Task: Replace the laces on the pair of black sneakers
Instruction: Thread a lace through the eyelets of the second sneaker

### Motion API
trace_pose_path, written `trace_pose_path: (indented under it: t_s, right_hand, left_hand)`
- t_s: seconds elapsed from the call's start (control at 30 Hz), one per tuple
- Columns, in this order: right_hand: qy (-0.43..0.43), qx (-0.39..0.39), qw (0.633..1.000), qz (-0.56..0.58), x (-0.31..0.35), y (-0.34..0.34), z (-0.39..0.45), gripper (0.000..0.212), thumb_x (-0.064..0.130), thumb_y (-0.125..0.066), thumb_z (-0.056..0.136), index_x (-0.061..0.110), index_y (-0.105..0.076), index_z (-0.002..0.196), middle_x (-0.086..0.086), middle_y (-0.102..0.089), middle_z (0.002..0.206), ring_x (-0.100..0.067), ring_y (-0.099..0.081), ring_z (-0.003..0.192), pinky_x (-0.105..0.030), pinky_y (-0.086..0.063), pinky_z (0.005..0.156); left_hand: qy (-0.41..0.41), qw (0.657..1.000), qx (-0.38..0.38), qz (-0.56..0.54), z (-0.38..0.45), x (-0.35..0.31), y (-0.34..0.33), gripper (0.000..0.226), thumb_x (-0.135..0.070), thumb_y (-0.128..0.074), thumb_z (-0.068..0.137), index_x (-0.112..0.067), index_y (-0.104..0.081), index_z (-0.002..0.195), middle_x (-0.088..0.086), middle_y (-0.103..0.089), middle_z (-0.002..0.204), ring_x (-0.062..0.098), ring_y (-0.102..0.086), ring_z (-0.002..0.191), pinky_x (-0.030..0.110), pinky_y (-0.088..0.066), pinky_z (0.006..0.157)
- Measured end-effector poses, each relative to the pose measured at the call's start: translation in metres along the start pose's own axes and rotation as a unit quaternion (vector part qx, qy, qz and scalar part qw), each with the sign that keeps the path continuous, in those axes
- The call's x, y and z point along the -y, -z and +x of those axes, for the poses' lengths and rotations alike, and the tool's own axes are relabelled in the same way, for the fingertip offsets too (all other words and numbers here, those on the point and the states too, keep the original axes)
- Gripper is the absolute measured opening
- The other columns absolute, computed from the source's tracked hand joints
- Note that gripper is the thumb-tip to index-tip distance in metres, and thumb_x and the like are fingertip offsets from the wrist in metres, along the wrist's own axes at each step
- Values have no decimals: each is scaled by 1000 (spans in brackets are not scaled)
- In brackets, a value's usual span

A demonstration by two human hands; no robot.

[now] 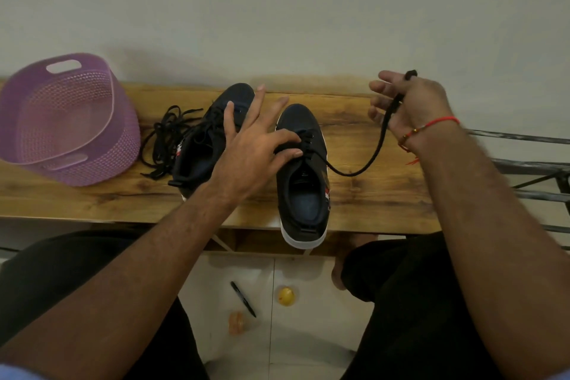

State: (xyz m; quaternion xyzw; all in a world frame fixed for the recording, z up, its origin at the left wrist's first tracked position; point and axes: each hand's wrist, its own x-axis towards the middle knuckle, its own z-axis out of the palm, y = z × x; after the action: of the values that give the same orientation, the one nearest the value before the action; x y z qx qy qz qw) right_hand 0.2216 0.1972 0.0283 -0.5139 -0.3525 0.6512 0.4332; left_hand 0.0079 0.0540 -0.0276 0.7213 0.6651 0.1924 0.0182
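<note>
The left hand (253,145) lies spread across both sneakers, its thumb and forefinger pressing the crossed lace on the right sneaker (303,176), likely to keep the lacing from slipping while slack is drawn. The right hand (410,108) is raised over the worktop's (370,194) right end, fingers loosely fanned, with the black lace (374,149) running across its palm and its tip poking out past the knuckles; just how it is gripped cannot be told. From there the lace sags in a loop down to the shoe's eyelets. The right sneaker's heel overhangs the near edge. The left sneaker (200,148) stands beside it, partly under the hand. A tangle of loose laces (166,139) lies to its left, next to a purple basket (64,120) at the left end.
</note>
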Motion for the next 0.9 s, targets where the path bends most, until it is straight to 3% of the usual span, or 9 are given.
trace_pose_path:
  t_s: [0.13,0.2,0.3,0.43,0.6,0.67,0.77,0.83,0.9]
  right_hand:
    - [30,19,999,14,1,-3,-3,42,-7,-41,94,18,-52,126,-12,-70,106,-21,-58,64,-30,-47,55]
    - [32,30,999,-9,3,-2,-2,19,21,-50,102,18,-58,119,-5,-66,92,-15,-48,55,-24,-35,48]
    - [22,42,998,-38,1,4,4,45,51,-42,103,14,-64,93,2,-56,69,-11,-36,47,-21,-26,44]
    - [26,60,997,-52,-1,-1,0,26,11,-44,102,6,-64,117,-5,-69,88,-15,-55,59,-30,-49,55]
    - [21,85,996,-24,-4,-4,1,70,-19,-27,76,17,-62,125,-11,-66,95,-20,-53,60,-29,-44,53]
    - [12,77,997,-21,-3,-3,2,65,-14,-30,74,14,-64,122,-6,-53,86,-17,-46,55,-25,-37,48]
    - [-9,67,997,-45,-1,1,1,21,19,-49,94,16,-66,107,0,-45,80,-12,-38,51,-21,-29,47]
    - [-5,61,995,-82,-2,2,2,32,47,-52,99,18,-64,92,4,-45,69,-12,-37,50,-21,-29,47]
    - [23,60,994,-89,-4,1,1,37,47,-51,101,16,-64,86,4,-47,64,-13,-41,50,-24,-36,48]
  left_hand:
    - [-22,1000,0,-19,1,0,-1,35,-53,-53,93,-28,-76,104,6,-35,162,34,-4,156,74,11,114]
    - [-31,999,10,-7,1,0,-3,31,-50,-58,91,-28,-77,101,5,-38,161,35,-7,156,76,8,114]
    - [-16,1000,0,-19,1,1,-3,22,-45,-65,90,-28,-77,98,2,-42,158,33,-10,156,75,6,114]
    - [21,999,7,-46,1,6,0,15,-40,-71,90,-31,-76,100,-6,-49,151,26,-14,155,68,-1,116]
    - [33,992,88,-89,5,16,7,7,-40,-63,97,-34,-65,99,-15,-54,134,14,-31,139,39,-16,104]
    - [37,985,139,-95,7,16,9,11,-40,-59,99,-33,-63,93,-11,-51,130,13,-35,130,37,-20,98]
    - [45,979,171,-100,8,15,13,38,-47,-48,103,-33,-62,70,-8,-57,116,15,-42,120,43,-27,99]
    - [63,983,142,-101,9,18,19,52,-60,-37,99,-31,-66,67,-15,-60,95,14,-49,112,45,-27,100]
    - [83,988,83,-103,9,22,26,67,-68,-28,99,-21,-73,82,-20,-58,66,7,-55,99,48,-29,102]
